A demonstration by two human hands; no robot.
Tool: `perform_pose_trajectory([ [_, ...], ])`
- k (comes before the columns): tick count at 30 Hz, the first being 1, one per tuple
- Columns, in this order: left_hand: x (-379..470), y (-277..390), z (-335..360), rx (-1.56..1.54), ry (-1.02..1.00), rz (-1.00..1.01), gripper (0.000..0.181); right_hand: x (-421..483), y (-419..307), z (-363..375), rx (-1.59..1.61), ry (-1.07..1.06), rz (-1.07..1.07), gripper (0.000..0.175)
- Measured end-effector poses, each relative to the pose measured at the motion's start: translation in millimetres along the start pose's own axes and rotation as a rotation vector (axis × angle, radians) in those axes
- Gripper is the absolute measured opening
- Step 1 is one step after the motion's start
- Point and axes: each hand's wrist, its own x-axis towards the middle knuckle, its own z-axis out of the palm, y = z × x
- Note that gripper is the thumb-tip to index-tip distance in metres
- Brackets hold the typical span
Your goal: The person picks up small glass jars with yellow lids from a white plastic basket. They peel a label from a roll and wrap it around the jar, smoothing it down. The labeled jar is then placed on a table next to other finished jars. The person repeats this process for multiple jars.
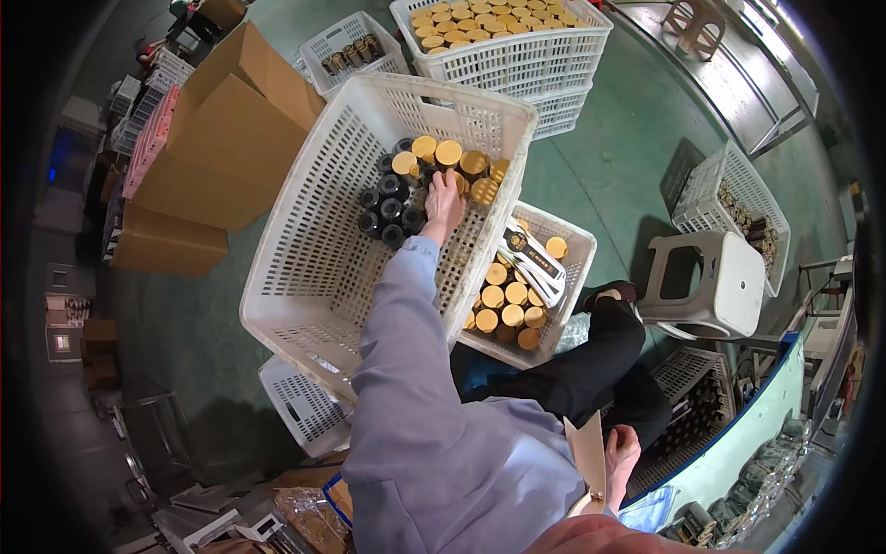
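My left hand [444, 204] reaches down into a large white plastic crate [291, 277], its fingers curled around a gold-capped jar [454, 181]. Other gold-capped jars [448, 152] stand beside and beyond the fingers. On the left of the hand is a cluster of dark, black-topped jars [392, 208]. My right hand [623, 450] is low beside my leg, fingers loosely curled; my collar hides part of it and nothing shows in it. Below the large crate's right wall, a smaller crate [585, 260] contains gold-capped jars, with printed label strips [533, 260] lying on top.
Stacked crates [512, 66] of gold-capped jars stand beyond, next to a small crate [349, 31]. Open cardboard boxes [221, 145] are at left. A white plastic stool [740, 284] and another crate [727, 166] stand at right. A blue-edged table [754, 422] borders the lower right.
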Motion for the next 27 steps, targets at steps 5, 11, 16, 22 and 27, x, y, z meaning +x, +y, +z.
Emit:
perform_pose_trajectory([
  [5, -5.1, 1.0, 0.0, 0.071, -0.022, 0.023, 0.074, 8.7, -6.1, -1.1, -0.020, -0.029, -0.004, 0.008],
  [11, 9.6, 4.4, 0.7, 0.138, -0.094, 0.000, 0.083, 13.2, -1.3, 1.3, -0.017, -0.023, -0.041, 0.007],
  [16, 1.2, 1.7, 15.0, 0.183, -0.026, -0.021, 0.087, 11.1, 2.8, 4.1, -0.015, -0.049, -0.010, 0.007],
  [22, 10.6, 1.1, 29.3, 0.101, 0.072, 0.011, 0.087, 7.0, -3.7, 1.2, 0.018, -0.030, 0.008, 0.007],
  [27, 3.0, 7.3, 10.1, 0.008, 0.090, -0.010, 0.081, 6.2, 1.3, -20.2, 0.002, 0.064, -0.027, 0.006],
])
